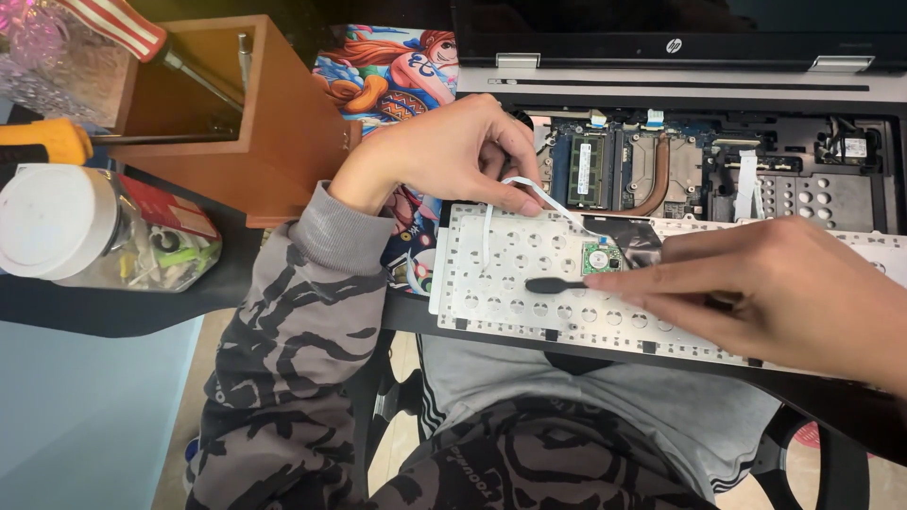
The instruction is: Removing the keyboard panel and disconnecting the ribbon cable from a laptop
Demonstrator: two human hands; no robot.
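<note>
A white keyboard [529, 283] lies face-down across the laptop, black spudger [557, 283] tip apparently touching it.

Two hands work at a keyboard turned face down over an opened laptop.

The left hand [444, 151] rests fingertips on the top edge of the keyboard [491, 283], touching a white ribbon cable [529, 189] that loops up from it. The right hand [765, 283] pinches a slim black tool [557, 283], its tip lying on the keyboard's pale back just beside a small green board [599, 257]. Behind lies the laptop [680, 170] (memory and copper pipe exposed). At left stand a wooden box [274, 123] and a jar [104, 227], perhaps holding small parts.
</note>
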